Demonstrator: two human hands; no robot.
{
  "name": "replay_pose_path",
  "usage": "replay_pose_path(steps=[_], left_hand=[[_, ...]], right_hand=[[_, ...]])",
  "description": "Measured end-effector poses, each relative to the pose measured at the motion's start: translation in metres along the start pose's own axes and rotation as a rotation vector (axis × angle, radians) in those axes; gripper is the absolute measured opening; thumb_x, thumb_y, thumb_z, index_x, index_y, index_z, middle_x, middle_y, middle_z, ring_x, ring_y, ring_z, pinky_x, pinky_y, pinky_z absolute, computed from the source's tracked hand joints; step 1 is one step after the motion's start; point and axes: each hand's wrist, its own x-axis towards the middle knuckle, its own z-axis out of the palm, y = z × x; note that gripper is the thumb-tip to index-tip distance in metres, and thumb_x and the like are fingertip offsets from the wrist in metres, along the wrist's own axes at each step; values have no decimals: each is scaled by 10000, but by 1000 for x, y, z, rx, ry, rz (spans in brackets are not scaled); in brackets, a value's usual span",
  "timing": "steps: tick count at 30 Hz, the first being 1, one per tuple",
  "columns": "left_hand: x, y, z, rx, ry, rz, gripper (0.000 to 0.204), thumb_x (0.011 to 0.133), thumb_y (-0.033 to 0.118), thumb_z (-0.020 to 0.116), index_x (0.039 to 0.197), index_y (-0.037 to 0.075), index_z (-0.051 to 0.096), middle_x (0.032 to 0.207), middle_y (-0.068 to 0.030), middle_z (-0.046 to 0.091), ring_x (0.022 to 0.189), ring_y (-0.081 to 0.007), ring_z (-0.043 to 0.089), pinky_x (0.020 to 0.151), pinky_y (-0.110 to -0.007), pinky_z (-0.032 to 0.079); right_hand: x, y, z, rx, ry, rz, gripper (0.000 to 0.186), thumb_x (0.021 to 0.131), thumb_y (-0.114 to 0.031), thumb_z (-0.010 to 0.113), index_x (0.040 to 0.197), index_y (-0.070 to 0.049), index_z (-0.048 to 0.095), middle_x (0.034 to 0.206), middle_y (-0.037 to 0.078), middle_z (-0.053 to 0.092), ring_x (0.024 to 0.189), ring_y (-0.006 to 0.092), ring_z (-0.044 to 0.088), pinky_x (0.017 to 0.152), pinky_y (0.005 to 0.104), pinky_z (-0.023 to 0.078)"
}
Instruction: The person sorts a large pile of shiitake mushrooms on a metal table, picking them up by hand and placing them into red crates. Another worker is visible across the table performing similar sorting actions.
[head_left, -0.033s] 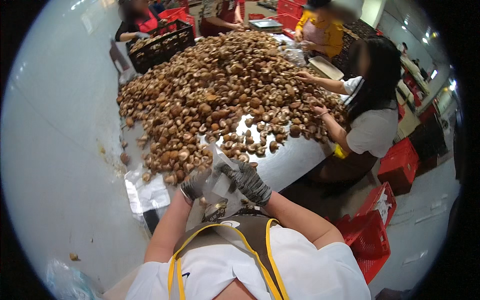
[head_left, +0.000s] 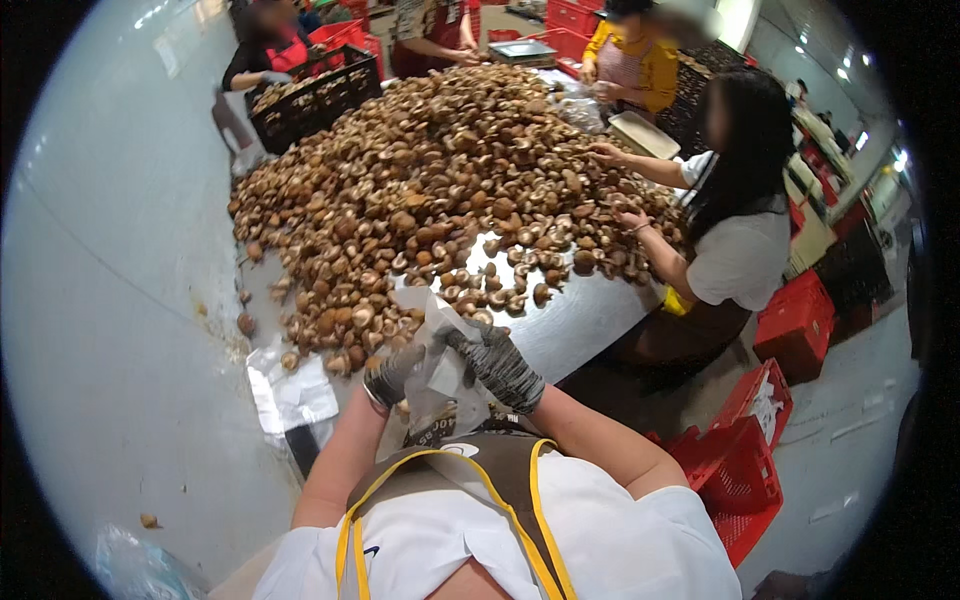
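Observation:
Between my two gloved hands is a clear plastic bag (head_left: pixel 437 350), its upper end sticking up near the edge of a big heap of brown mushrooms (head_left: pixel 420 215). My left hand (head_left: pixel 393 376), in a grey knit glove, grips the bag's left side with bent fingers. Opposite it, my right hand (head_left: pixel 497 368) in a matching glove has its fingers closed on the bag's right side. Some fingertips are hidden behind the film. The mushrooms lie on a shiny metal table (head_left: pixel 575 318), and the closest ones sit just beyond my hands.
White plastic bags (head_left: pixel 290 392) lie on the table's near left corner. A black crate (head_left: pixel 315 95) with mushrooms stands at the far left. On the right a co-worker (head_left: pixel 745 235) handles mushrooms; others stand at the far side. Red crates (head_left: pixel 735 490) sit on the floor at right.
The bag's film spreads slightly wider between my hands. The whole view has shifted a little; my grip looks the same.

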Motion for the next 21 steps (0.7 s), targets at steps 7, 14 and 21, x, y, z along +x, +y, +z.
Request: replay_pose_path(steps=[7, 14, 21], left_hand=[[13, 18, 42, 1217, -49, 342, 273, 873, 120, 510, 1131, 62, 578, 1000, -68, 630, 900, -216, 596, 817, -344, 477], [26, -6, 45, 182, 92, -277, 215, 848, 107, 559, 1051, 75, 622, 991, -95, 646, 849, -252, 618, 753, -345, 499], [48, -56, 34, 1058, -8, 248, 120, 798, 107, 621, 914, 82, 637, 843, -105, 617, 716, -239, 578, 643, -332, 466]], right_hand=[[-31, 21, -61, 104, 360, 0, 164, 910, -211, 577, 938, -60, 636, 554, -26, 489, 428, 70, 403, 385, 240, 345], [-44, 63, -96, -441, 681, 30, 400, 802, -215, 668, 1156, -72, 549, 794, 124, 626, 632, 261, 577, 613, 364, 493], [-71, 26, -82, -842, 582, -367, 277, 759, -177, 638, 999, -40, 620, 941, 140, 626, 878, 301, 590, 816, 405, 451]])
